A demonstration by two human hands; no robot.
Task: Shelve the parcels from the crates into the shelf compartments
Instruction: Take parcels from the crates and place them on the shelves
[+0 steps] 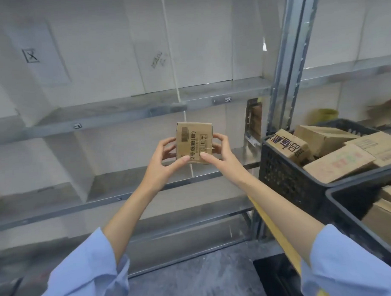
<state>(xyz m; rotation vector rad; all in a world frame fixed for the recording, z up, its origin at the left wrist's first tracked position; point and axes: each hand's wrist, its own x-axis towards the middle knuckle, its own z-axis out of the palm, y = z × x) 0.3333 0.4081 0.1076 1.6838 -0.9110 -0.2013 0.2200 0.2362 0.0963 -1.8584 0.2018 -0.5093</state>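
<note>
Left hand [166,158] and right hand [221,153] clasp a parcel [194,142] before the shelf [126,110] (apparently empty); best slid in level, clear of the crate [286,173].

Both hands [195,156] raised, fingers curled

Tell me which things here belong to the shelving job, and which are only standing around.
Job: small box held by left hand and right hand; black crate of boxes; metal shelf.
Not job: yellow tub; paper sheet on the wall.
</note>
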